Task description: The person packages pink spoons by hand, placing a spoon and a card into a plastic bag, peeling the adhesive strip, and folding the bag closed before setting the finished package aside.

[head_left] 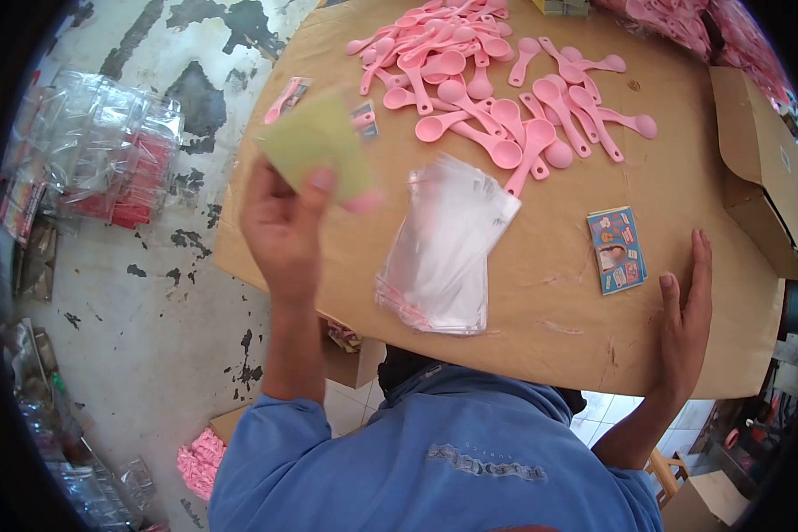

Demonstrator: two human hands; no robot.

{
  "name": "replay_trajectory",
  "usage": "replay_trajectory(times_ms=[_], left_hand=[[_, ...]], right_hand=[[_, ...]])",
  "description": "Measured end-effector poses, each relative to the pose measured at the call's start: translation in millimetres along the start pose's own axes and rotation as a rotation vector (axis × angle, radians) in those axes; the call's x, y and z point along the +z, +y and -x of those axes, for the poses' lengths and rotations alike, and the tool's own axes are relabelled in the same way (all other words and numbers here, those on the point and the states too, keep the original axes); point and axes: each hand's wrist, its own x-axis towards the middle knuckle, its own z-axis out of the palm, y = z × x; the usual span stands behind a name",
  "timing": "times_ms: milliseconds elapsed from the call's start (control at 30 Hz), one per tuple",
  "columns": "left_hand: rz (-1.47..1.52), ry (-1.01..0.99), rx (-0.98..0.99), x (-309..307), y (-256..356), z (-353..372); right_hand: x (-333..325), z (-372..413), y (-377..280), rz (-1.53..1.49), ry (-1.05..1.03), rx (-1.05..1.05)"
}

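Note:
Raised over the table's left side, my left hand (pixel 284 222) is closed on a yellow-green card (pixel 319 142), blurred by motion. A bit of pink (pixel 363 202) shows at the card's lower edge. My right hand (pixel 690 310) lies at the table's right edge with its fingers stretched out, holding nothing. Just left of it sits a small stack of blue printed cards (pixel 616 253). Between the hands lies a pile of clear plastic bags (pixel 448 248). Pink measuring spoons (pixel 470 71) are heaped beyond the bags.
Two small packets, one with a pink spoon (pixel 284 99) and another (pixel 363 120), lie near the table's left edge. A cardboard box (pixel 758 168) stands at the right. Packs of clear plastic (pixel 97 146) are on the floor at left, and a pink heap (pixel 201 463) below.

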Motion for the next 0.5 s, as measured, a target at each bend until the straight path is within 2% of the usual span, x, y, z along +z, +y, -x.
replay_trajectory(times_ms=[67,167,267,300,500], left_hand=[[-0.252,0.089,0.105,-31,-23,-28],[-0.809,0.090,-0.039,-58,-43,-46],[-0.869,-0.215,0.005,-67,-62,-45],[-0.793,-0.222,-0.052,-67,-68,-45],[-0.891,-0.218,0.077,-87,-94,-89]], right_hand=[[2,-1,0,0.027,-0.015,-0.003],[4,-2,0,0.073,-0.030,-0.003],[4,-2,0,0.107,-0.043,0.009],[4,-2,0,0.101,-0.045,0.015],[9,-4,-8,0.169,-0.040,0.005]])
